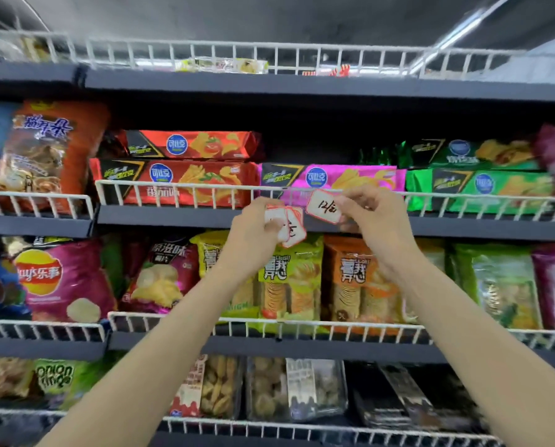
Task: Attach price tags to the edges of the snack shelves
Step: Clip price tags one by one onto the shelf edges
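the right hand point(371, 209) pinches a single white, red-bordered paper price tag point(324, 207) by its edge, held face-out at the white wire rail point(186, 187) of the dark grey shelf edge point(173, 217), likely so it can go on under the pink snack packet point(340, 177) at twelve o'clock. at nine o'clock of it, the left hand point(257, 233) grips the small fanned stack of spare tags point(290, 225), probably kept close for the next pick.

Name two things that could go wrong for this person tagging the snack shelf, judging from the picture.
The right hand only pinches the single tag by its edge, so it may slip or go on crooked against the wire rail. The left hand holds several spare tags fanned loosely; one could drop.
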`<state>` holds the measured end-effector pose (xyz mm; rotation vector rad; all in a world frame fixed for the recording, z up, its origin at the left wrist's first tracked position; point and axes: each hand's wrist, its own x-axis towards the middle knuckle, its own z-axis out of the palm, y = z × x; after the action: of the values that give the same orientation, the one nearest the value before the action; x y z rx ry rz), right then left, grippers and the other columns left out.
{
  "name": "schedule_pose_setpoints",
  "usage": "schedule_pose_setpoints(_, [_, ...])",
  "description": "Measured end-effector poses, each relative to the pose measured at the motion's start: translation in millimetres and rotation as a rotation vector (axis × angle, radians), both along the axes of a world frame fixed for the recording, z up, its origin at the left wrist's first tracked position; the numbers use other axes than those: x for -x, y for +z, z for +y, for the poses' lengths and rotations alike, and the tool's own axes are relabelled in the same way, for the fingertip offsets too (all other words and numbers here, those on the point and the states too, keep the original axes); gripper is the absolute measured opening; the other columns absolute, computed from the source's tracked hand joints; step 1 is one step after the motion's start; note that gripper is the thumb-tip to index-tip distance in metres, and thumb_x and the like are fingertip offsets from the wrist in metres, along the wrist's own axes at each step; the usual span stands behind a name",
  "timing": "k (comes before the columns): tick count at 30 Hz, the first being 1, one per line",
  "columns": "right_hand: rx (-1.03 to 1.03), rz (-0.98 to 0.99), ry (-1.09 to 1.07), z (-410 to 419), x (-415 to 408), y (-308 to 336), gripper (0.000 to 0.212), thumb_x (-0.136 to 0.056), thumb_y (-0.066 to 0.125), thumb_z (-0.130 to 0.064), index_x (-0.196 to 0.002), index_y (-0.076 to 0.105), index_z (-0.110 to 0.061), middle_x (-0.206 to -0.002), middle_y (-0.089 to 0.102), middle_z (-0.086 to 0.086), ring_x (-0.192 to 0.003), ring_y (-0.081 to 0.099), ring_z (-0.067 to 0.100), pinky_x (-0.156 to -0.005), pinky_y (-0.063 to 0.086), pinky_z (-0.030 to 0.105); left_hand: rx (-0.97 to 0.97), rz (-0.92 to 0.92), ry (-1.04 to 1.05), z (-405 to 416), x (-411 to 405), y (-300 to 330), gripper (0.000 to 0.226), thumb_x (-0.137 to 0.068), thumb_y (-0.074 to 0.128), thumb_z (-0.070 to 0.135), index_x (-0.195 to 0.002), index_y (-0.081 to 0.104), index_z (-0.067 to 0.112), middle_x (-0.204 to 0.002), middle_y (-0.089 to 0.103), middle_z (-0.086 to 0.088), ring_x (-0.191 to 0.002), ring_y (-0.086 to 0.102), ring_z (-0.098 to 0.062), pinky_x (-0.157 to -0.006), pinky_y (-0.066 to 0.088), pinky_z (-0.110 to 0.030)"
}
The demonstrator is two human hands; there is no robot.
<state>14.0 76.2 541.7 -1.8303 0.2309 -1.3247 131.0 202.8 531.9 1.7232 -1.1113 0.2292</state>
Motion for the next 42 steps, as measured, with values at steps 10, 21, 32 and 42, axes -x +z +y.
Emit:
schedule_pose_setpoints(10, [0.403,0.068,-0.292,-20,-9,11,0.008,-0.090,0.057,-0.011,-0.092,0.065,-0.012,-0.079,0.062,0.000,-0.062,0.053,0.001,-0.056,0.038,0.006,-0.062,-0.037,0.019,-15,8,7,0.050,-0.096,0.047,0.013,-0.144,0.033,0.016,-0.149,0.035,-0.003,-0.061,0.034,0.010,-0.045,0.031,0.006])
schedule_pose_setpoints(21, [0.589,0.001,-0.393,-12,-26,19,0.006,-0.089,0.060,-0.014,-0.087,0.064,-0.010,-0.077,0.064,-0.002,-0.072,0.059,0.011,-0.066,0.051,0.025,-0.068,0.042,-0.032,-15,-2,6,0.052,-0.095,0.050,0.016,-0.144,0.034,0.017,-0.144,0.043,-0.008,-0.129,0.045,-0.027,-0.110,0.035,-0.043])
schedule_pose_setpoints(32, [0.823,0.154,-0.500,-5,-40,26,0.013,-0.092,0.056,-0.023,-0.092,0.066,-0.014,-0.084,0.068,0.001,-0.073,0.057,0.013,-0.053,0.041,0.022,-0.136,0.031,-0.095,11,-4,1,0.049,-0.094,0.050,0.010,-0.135,0.034,0.031,-0.133,0.041,-0.033,-0.030,0.034,-0.003,-0.037,0.029,-0.014])
schedule_pose_setpoints(42, [0.962,0.349,-0.664,-11,-43,10,0.015,-0.090,0.059,-0.011,-0.104,0.063,-0.013,-0.098,0.058,0.008,-0.083,0.058,0.023,-0.045,0.031,0.023,-0.188,-0.027,-0.058,14,-9,3,0.049,-0.094,0.050,0.010,-0.136,0.035,0.032,-0.131,0.044,-0.028,-0.033,0.034,-0.004,-0.039,0.031,-0.013])
